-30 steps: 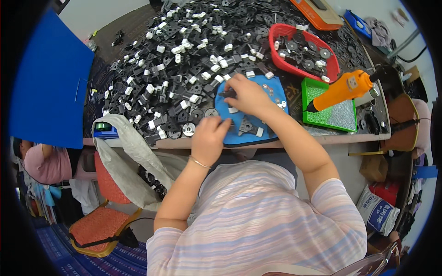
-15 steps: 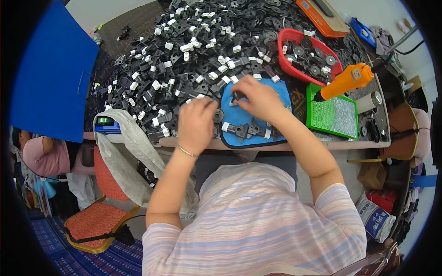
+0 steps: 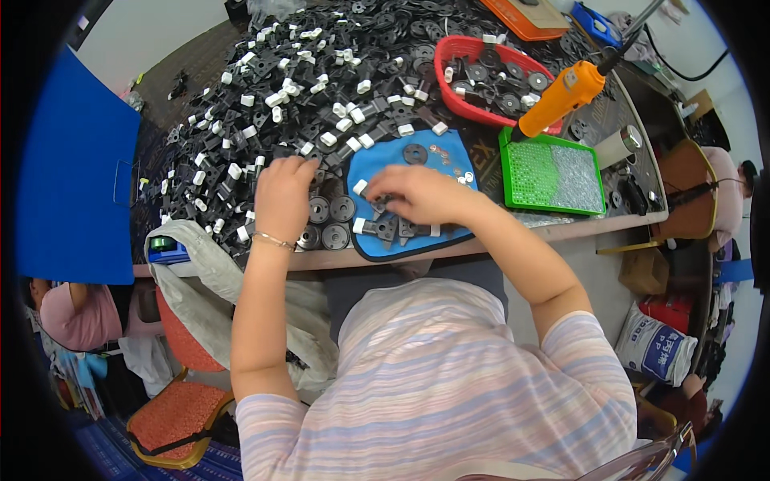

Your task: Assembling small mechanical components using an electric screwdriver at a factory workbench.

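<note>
A blue mat (image 3: 385, 164) lies at the table's front edge. Over it, my right hand (image 3: 413, 194) is closed, thumb and fingers pinching a black bracket with a white end (image 3: 361, 187). Just below, two similar brackets (image 3: 386, 230) lie on the mat. A black disc (image 3: 415, 154), small copper-coloured pieces (image 3: 439, 152) and small white pieces (image 3: 468, 177) rest farther up the mat. My left hand (image 3: 282, 192) reaches into the near edge of the pile of black-and-white brackets (image 3: 277, 104), fingers curled; anything in them is hidden. Several black wheels (image 3: 319, 209) lie beside it.
A red basket (image 3: 457, 107) of discs stands behind the mat. An orange electric screwdriver (image 3: 561, 98) hangs over a green tray (image 3: 555, 208) of small clear pieces, a bottle (image 3: 618, 146) beside it. Grey cloth (image 3: 200, 248) drapes over the front edge at left.
My left hand has moved left from the mat's edge to the pile. My right hand has brought its bracket down toward the other two. The whole view has shifted slightly.
</note>
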`<action>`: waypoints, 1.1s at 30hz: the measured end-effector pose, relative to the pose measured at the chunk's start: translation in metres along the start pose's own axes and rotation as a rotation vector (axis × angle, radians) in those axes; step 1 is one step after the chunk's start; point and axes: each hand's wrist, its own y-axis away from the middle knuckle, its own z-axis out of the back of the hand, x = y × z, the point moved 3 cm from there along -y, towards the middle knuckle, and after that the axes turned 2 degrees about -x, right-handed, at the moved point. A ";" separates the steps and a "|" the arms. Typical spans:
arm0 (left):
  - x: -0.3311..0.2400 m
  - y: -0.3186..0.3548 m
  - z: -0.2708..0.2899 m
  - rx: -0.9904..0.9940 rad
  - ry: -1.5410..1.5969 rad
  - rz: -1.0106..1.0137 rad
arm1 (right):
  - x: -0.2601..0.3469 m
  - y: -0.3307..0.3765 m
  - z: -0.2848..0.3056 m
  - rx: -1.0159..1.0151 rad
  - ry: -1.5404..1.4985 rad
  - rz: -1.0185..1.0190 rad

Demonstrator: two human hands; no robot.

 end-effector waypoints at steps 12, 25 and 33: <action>-0.028 -0.002 -0.026 -0.001 1.155 0.634 | -0.032 0.024 0.009 -0.148 0.295 -0.371; -0.039 -0.041 -0.076 0.468 0.985 0.521 | -0.034 0.047 0.021 -0.190 0.458 -0.427; -0.038 -0.046 -0.072 0.333 0.544 0.226 | -0.030 0.030 0.029 -0.224 -0.031 -0.615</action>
